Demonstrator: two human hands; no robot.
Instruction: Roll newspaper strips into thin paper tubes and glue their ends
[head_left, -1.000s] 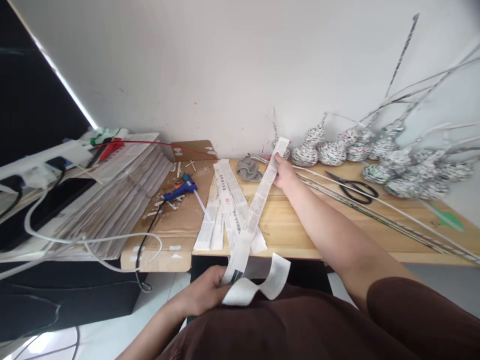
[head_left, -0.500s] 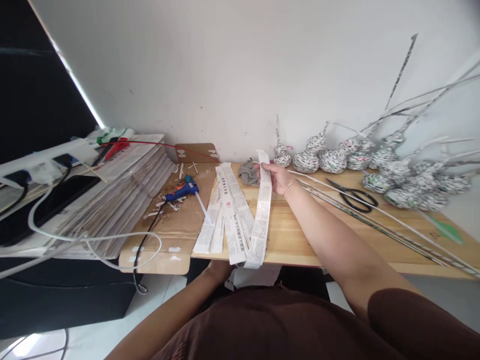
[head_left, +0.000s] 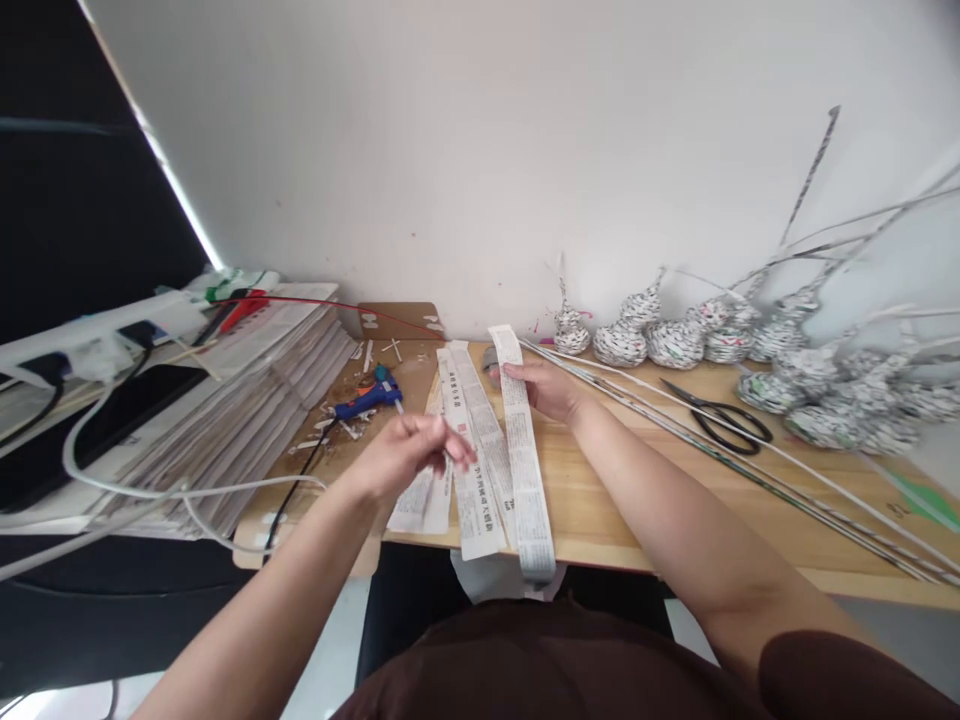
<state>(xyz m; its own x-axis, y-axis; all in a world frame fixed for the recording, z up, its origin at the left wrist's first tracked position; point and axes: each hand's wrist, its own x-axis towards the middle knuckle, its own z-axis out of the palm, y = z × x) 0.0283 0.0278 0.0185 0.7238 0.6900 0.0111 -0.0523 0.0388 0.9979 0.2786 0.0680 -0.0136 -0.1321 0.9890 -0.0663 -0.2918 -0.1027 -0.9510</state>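
My right hand (head_left: 546, 388) grips the upper part of a long newspaper strip (head_left: 523, 470), thumb across its face. The strip's lower end curls over the table's front edge. My left hand (head_left: 420, 452) hovers over the left side of the other newspaper strips (head_left: 474, 490), its fingers bent and apart, with nothing seen in it. Those strips lie fanned out on the wooden table (head_left: 600, 490). Behind my right hand a grey cloth (head_left: 491, 360) is mostly hidden.
Left of the strips, a blue glue gun (head_left: 369, 393) lies on cardboard, near stacked newspapers (head_left: 277, 400) and white cables. Black scissors (head_left: 716, 412) and long paper rods (head_left: 675, 430) lie at the right. Woven paper gourds (head_left: 622, 343) line the wall.
My left hand has risen from below the table edge to above the strips. My right hand still holds its strip, which has shifted and now hangs straighter.
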